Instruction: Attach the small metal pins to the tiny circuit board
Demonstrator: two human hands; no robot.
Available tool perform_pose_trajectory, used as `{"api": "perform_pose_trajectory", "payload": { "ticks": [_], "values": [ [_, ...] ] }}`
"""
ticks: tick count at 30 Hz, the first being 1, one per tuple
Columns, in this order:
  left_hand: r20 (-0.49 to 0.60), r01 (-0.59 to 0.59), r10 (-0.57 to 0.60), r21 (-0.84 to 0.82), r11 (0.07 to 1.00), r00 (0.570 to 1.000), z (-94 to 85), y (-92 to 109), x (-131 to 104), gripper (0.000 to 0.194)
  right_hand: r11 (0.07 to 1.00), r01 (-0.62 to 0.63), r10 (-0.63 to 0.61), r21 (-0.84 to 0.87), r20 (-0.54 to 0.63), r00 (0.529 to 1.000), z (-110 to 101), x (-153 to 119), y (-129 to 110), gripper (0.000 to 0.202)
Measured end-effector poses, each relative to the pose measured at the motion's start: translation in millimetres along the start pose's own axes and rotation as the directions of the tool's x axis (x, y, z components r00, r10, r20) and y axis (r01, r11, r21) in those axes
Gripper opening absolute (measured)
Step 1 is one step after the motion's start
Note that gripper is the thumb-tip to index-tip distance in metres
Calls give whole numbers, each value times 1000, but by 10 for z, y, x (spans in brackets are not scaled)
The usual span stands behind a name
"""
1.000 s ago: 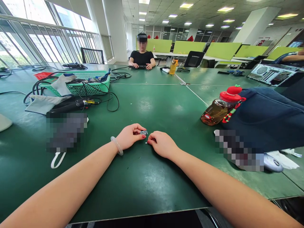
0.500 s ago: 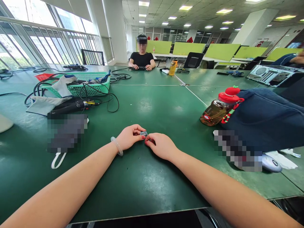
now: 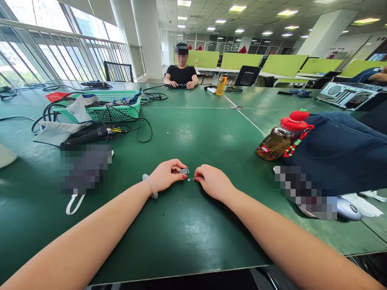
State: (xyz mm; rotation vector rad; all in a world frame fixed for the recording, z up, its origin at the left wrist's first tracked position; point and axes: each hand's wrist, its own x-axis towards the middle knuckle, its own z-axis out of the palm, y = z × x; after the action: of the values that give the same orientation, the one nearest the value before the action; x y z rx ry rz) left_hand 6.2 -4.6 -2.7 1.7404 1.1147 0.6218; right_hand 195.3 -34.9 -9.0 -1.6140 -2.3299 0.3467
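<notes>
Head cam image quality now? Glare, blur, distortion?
Head view: pale glare patches on the green table; windows nearly blown out; wide-angle stretch toward the side edges; pixel blocks mask the dark item at left. Head view, centre: left hand and right hand fairly sharp, but the right's white piece is too small to identify.

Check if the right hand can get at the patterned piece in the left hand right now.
Likely yes: the patterned piece sticks out of the left hand toward the right hand, close by. Only the small pale strip, pinched in the right hand, may get in the way.
</notes>
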Motion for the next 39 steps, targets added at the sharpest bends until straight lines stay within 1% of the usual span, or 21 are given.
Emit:
{"api": "perform_pose_trajectory", "payload": {
  "ticks": [3, 9, 14, 16, 19, 21, 23, 26, 29, 33, 36, 39],
  "values": [
    [5, 0, 0, 2, 1000, 1000, 1, 0, -9, 26, 999, 20, -20, -44, 3, 1000, 6, -3, -18, 13],
    [-5, -8, 8, -5, 1000, 1000, 7, -1, -8, 26, 995, 63, -65, -75, -16, 998, 44, -3, -69, 10],
    [-10, -4, 4, -4, 1000, 1000, 10, -2, -4, 26, 991, 61, -65, -121, -32, 997, 60, 24, -25, 13],
    [-10, 6, -6, -1, 1000, 1000, 11, 6, -8, 25, 994, 16, -23, -112, -62, 998, 21, 23, 2, 13],
    [2, 14, -14, -3, 1000, 1000, 17, 17, -17, 25, 997, -51, 42, -58, -156, 987, -54, 4, -14, 15],
    [16, 13, -13, -12, 1000, 1000, 23, 19, -21, 25, 999, -33, 28, -18, -204, 978, -75, -12, -66, 14],
    [40, 8, -7, -18, 1000, 999, 31, 18, -25, 24, 1000, 29, -31, -11, -223, 974, -58, -21, -126, 14],
    [67, -14, 12, 24, 1000, 998, 39, 13, -29, 22, 994, 98, -105, -41, -215, 971, 11, -18, -177, 15],
    [69, -37, 32, 79, 996, 997, 41, 14, -32, 22, 992, 113, -123, -62, -200, 972, 58, -11, -172, 16],
    [62, -37, 33, 64, 997, 998, 40, 22, -32, 22, 993, 111, -116, -33, -200, 973, 39, -21, -152, 18],
    [26, -25, 25, 12, 1000, 999, 37, 22, -25, 23, 995, 96, -92, 11, -213, 973, 11, -36, -143, 19],
    [-8, -36, 36, -27, 999, 999, 26, 21, -17, 25, 998, 56, -51, 18, -214, 976, 9, -41, -134, 20]
  ]
}}
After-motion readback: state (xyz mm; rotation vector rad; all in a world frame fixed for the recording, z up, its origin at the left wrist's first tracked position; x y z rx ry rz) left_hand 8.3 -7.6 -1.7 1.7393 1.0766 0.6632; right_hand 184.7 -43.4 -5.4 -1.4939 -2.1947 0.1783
